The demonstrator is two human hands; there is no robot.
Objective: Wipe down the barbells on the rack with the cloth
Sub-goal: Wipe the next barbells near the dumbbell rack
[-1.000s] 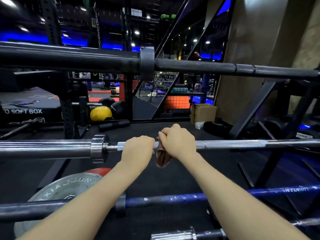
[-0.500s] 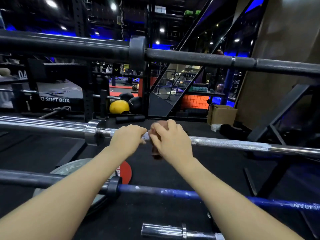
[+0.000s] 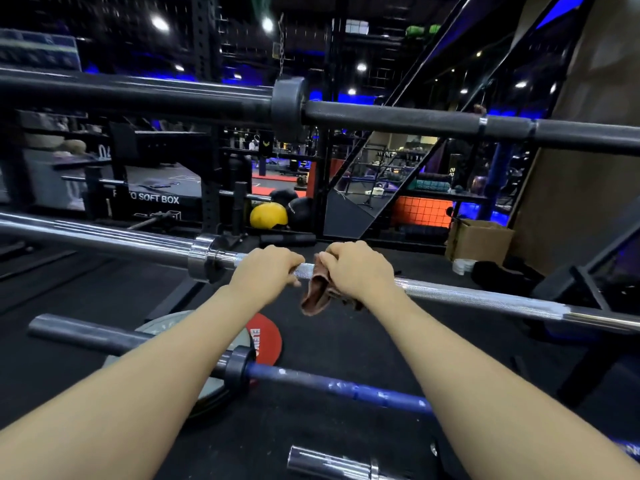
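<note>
Since half a second ago, both hands are sitting slightly further right along the chrome barbell [image 3: 485, 297], and more of the brown cloth [image 3: 317, 294] is hanging loose below the shaft. Left hand [image 3: 265, 273] is curling over the bare knurled shaft just right of the chrome collar [image 3: 204, 259], fingers wrapped round the bar. Right hand [image 3: 358, 268] is clamping the cloth against the same shaft, fingers closed over it; the two hands are lying near each other but apart, with a short stretch of knurling showing between them.

Barbells in view, counted: four. One black barbell [image 3: 415, 121] is running across the top; the chrome one is crossing the middle; one blue-shafted barbell [image 3: 346, 388] is lying lower down; the end of a fourth, chrome barbell end [image 3: 329, 464], is showing at the bottom edge.

Plates on the floor: two, one grey plate [image 3: 162, 329] and one red plate [image 3: 266, 336], both partly hidden by the left forearm. Balls behind: one yellow ball [image 3: 268, 215], two black. One cardboard box [image 3: 479, 242] is standing at right.
</note>
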